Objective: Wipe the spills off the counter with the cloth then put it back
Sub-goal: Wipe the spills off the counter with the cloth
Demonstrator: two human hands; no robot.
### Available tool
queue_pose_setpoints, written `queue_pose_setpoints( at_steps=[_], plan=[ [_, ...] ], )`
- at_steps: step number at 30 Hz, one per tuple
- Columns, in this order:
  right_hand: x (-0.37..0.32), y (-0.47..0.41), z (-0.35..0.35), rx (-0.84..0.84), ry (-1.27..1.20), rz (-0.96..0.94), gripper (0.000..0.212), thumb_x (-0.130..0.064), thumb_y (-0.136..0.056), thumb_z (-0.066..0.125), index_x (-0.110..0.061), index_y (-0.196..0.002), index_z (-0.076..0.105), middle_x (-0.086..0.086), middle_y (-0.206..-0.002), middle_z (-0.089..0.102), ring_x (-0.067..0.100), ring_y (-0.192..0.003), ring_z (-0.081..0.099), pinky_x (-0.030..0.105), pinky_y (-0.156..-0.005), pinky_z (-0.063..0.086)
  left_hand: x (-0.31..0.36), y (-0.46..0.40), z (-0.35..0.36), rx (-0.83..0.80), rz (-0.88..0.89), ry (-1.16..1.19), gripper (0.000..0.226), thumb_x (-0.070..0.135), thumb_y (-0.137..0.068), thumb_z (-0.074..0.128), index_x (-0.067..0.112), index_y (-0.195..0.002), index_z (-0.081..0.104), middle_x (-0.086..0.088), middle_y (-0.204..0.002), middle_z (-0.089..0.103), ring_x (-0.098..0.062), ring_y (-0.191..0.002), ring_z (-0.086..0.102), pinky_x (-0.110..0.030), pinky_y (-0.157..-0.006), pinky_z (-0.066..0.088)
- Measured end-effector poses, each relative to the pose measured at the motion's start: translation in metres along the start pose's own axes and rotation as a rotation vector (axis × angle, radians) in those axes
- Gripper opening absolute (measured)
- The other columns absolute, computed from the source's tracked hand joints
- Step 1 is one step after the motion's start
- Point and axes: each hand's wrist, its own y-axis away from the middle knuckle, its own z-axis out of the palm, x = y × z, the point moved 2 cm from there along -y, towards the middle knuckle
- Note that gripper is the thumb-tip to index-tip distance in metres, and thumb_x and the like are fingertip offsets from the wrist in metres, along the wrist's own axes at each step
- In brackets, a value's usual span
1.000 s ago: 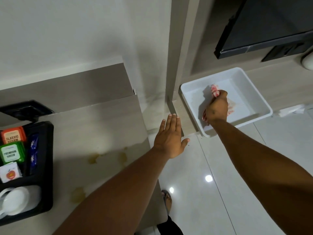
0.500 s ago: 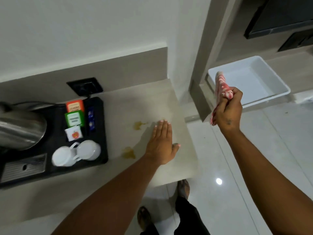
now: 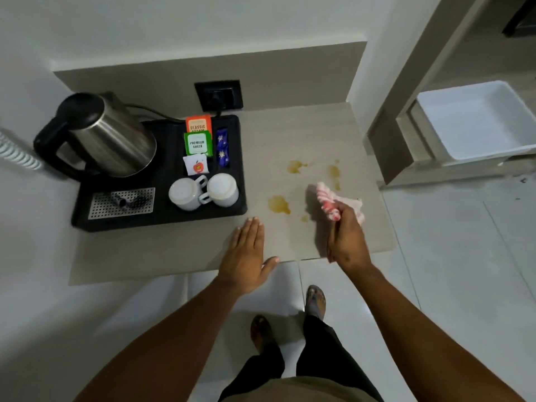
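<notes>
Cloth in hand over the desk, spills not yet wiped.

Three or four yellow-brown spills show on the desk, so by my judgement wiping and returning the cloth to the white tub at two o'clock both remain. The right hand is closed around the bunched red-and-white cloth, just right of the spills; whether it touches the surface I cannot tell. The left hand lies spread flat at the front edge, holding nothing. The black tray sits at ten o'clock.
</notes>
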Motion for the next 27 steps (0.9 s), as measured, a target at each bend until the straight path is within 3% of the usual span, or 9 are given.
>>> queue_pose_setpoints(
  at_steps=[1, 3, 5, 8, 12, 16, 19, 23, 27],
  plan=[
    [0.002, 0.007, 0.008, -0.067, 0.051, -0.018, 0.037, -0.01, -0.1, 0.051, -0.022, -0.135, 0.051, -0.014, -0.122, 0.057, 0.015, -0.108, 0.059, 0.007, -0.081, 0.041, -0.009, 0.005, 0.0, 0.009, 0.033, -0.013, 0.09, 0.062, -0.101, 0.039, -0.001, -0.161, 0.013, -0.02, -0.171, 0.01, -0.032, -0.16, 0.004, -0.045, -0.129, 0.0],
    [0.008, 0.014, 0.019, -0.15, 0.238, -0.112, 0.033, -0.026, -0.099, 0.061, -0.011, -0.128, 0.057, 0.01, -0.14, 0.055, 0.032, -0.128, 0.053, 0.023, -0.099, 0.043, -0.022, 0.008, -0.001, 0.005, 0.082, -0.063, 0.091, 0.065, -0.1, 0.032, -0.001, -0.161, 0.017, -0.02, -0.171, 0.013, -0.032, -0.16, 0.006, -0.049, -0.13, 0.005],
    [0.012, 0.015, 0.026, -0.204, 0.39, -0.142, 0.059, -0.052, -0.092, 0.067, -0.01, -0.131, 0.055, 0.017, -0.154, 0.043, 0.037, -0.143, 0.036, 0.043, -0.112, 0.035, -0.031, 0.006, -0.004, -0.009, 0.106, -0.102, 0.094, 0.07, -0.098, 0.022, 0.0, -0.161, 0.014, -0.018, -0.172, 0.01, -0.031, -0.16, 0.004, -0.049, -0.13, 0.007],
    [0.004, 0.005, 0.031, -0.07, 0.421, -0.051, 0.073, -0.066, -0.096, 0.041, -0.015, -0.148, 0.041, 0.016, -0.163, 0.029, 0.036, -0.151, 0.022, 0.056, -0.121, 0.022, -0.038, 0.0, -0.008, -0.028, 0.14, -0.14, 0.095, 0.071, -0.098, 0.016, 0.001, -0.162, 0.008, -0.017, -0.173, 0.005, -0.029, -0.16, -0.001, -0.049, -0.13, 0.006],
    [-0.007, -0.018, 0.055, -0.029, 0.632, 0.095, 0.086, -0.072, -0.097, 0.006, -0.015, -0.161, 0.019, 0.021, -0.168, 0.011, 0.04, -0.154, 0.005, 0.055, -0.124, 0.002, -0.042, -0.001, -0.004, -0.009, 0.158, -0.178, 0.094, 0.07, -0.099, 0.019, 0.0, -0.161, 0.012, -0.018, -0.172, 0.009, -0.03, -0.16, 0.004, -0.05, -0.13, 0.01],
    [-0.011, -0.024, 0.072, -0.085, 0.744, 0.074, 0.082, -0.067, -0.101, 0.015, -0.012, -0.162, 0.013, 0.023, -0.167, 0.008, 0.042, -0.154, 0.002, 0.054, -0.124, -0.001, -0.042, -0.003, -0.002, 0.018, 0.166, -0.173, 0.094, 0.069, -0.1, 0.022, -0.002, -0.161, 0.015, -0.02, -0.171, 0.013, -0.032, -0.16, 0.008, -0.051, -0.129, 0.013],
    [0.009, -0.025, 0.046, -0.074, 0.76, 0.077, 0.08, -0.065, -0.103, 0.015, -0.012, -0.162, 0.009, 0.021, -0.168, 0.007, 0.04, -0.154, 0.003, 0.054, -0.124, -0.001, -0.043, -0.002, 0.001, 0.018, 0.175, -0.182, 0.094, 0.069, -0.1, 0.022, -0.002, -0.161, 0.012, -0.02, -0.171, 0.01, -0.032, -0.16, 0.006, -0.051, -0.129, 0.012],
    [0.021, -0.091, 0.014, -0.043, 0.758, 0.16, 0.079, -0.062, -0.103, 0.008, -0.008, -0.162, 0.004, 0.021, -0.168, 0.003, 0.041, -0.154, 0.001, 0.055, -0.124, 0.0, -0.044, -0.005, 0.005, 0.033, 0.172, -0.21, 0.095, 0.07, -0.099, 0.018, -0.002, -0.161, 0.011, -0.02, -0.171, 0.012, -0.032, -0.16, 0.008, -0.051, -0.129, 0.014],
    [0.002, -0.119, 0.039, -0.101, 0.759, 0.078, 0.07, -0.05, -0.107, 0.018, -0.008, -0.162, 0.007, 0.022, -0.168, 0.003, 0.04, -0.154, 0.0, 0.054, -0.124, 0.0, -0.044, -0.006, 0.005, 0.038, 0.171, -0.207, 0.095, 0.07, -0.099, 0.017, -0.003, -0.16, 0.013, -0.022, -0.17, 0.014, -0.033, -0.159, 0.01, -0.052, -0.129, 0.015]
  ],
)
